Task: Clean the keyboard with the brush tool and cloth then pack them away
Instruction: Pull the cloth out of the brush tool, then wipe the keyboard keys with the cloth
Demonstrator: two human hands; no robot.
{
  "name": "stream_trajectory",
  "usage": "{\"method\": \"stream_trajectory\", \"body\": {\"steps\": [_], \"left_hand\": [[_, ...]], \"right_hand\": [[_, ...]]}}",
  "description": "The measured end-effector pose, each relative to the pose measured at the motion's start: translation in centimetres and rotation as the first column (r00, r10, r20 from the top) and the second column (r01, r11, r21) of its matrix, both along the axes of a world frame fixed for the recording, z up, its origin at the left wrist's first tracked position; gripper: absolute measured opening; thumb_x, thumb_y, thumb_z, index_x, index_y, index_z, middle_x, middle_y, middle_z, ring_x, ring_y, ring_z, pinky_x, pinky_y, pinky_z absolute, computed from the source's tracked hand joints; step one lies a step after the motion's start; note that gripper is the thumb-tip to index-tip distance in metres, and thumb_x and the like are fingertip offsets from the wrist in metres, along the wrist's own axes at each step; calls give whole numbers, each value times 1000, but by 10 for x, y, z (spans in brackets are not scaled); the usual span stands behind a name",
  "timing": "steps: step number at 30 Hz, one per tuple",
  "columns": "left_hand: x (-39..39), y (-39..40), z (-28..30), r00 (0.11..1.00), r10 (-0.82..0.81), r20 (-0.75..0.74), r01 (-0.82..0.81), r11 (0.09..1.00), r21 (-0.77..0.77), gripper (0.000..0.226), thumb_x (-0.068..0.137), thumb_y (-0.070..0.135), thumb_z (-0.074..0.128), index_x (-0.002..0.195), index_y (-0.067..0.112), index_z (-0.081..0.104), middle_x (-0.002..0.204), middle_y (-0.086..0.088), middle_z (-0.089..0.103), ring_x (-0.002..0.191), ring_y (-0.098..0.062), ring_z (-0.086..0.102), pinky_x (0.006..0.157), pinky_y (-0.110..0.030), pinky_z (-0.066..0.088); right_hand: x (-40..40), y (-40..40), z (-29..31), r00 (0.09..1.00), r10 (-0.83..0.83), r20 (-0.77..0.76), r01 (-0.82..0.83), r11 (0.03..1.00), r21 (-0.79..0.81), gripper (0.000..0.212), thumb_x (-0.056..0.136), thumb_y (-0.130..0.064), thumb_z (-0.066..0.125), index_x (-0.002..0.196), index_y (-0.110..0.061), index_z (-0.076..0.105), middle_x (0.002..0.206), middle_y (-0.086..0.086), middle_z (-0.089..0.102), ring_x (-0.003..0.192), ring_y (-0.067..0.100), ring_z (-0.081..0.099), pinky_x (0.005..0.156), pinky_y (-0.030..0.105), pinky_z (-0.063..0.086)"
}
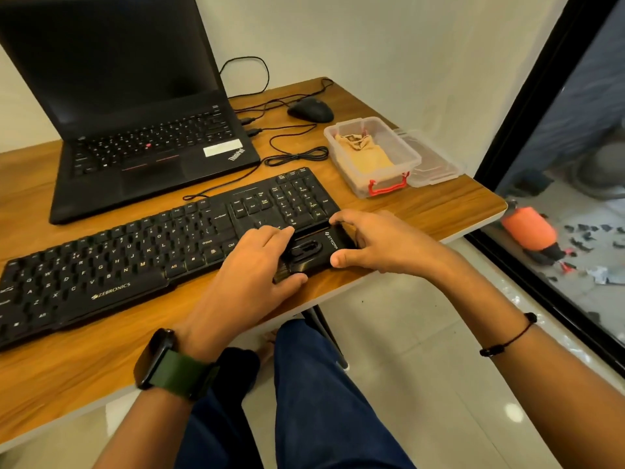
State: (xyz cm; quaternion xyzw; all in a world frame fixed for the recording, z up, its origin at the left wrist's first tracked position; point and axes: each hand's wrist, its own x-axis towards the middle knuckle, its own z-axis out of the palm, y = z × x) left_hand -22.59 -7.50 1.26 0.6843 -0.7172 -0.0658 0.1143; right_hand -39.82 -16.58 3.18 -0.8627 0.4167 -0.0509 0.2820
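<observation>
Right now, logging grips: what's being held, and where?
Both hands hold the black brush tool: left hand at its left end, right hand at its right end.

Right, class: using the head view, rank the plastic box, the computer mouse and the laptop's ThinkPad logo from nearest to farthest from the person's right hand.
1. Plastic box, just beyond the right hand, toward the desk's right edge.
2. ThinkPad logo, beyond and left, on the laptop's near corner.
3. Computer mouse, at the back of the desk, behind the box.
</observation>
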Motion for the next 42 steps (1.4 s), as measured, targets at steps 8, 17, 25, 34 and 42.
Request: {"method": "stream_trajectory", "body": {"steps": [8, 17, 25, 34, 42], "left_hand": [[-11, -61, 72, 985, -114, -130, 83, 970, -227, 46, 90, 20, 55, 135, 14, 44, 127, -4, 54, 114, -14, 50, 94, -21, 35], [-44, -175, 66, 958, -178, -226, 157, 982, -106, 48, 88, -6, 46, 133, 9, 45, 122, -9, 59, 112, -18, 55, 88, -20, 42], [-47, -213, 43, 937, -9, -349, 11, 1000, 5, 61, 86, -5, 46, 144, 7, 28, 137, -19, 46, 127, -29, 44, 100, -31, 38], [-36, -217, 25, 630, 136, -764, -116, 990, 81, 62, 87, -9, 41, 144, 10, 25, 119, -16, 57, 110, -22, 55, 100, -35, 44], [-29, -199, 42, 319, 65, -945, -157, 988, 15, 41, 87, -20, 38, 121, -3, 52, 105, -9, 55, 98, -15, 55, 69, -13, 52]], "right_hand": [[-12, -61, 57, 933, -248, 261, 298, 938, -176, 36, 89, -27, 59, 124, -19, 55, 106, 6, 61, 60, 3, 52, 47, 13, 38], [17, -147, 44, 949, -314, -34, 300, 930, -211, 25, 85, -17, 65, 109, -7, 63, 104, 12, 67, 70, 18, 63, 59, 20, 48], [35, -144, 21, 945, -258, -201, 208, 948, -241, 47, 81, -12, 63, 126, -12, 51, 113, 12, 60, 103, 28, 57, 81, 32, 45], [44, -147, -7, 903, -419, -94, 314, 793, -522, 43, 89, -19, 55, 131, -29, 49, 124, 8, 53, 109, 26, 55, 69, 29, 39], [26, -154, 23, 765, -595, 245, 632, 768, -106, 29, 83, -34, 61, 90, -6, 62, 85, 8, 58, 79, 24, 59, 65, 32, 47]]}}
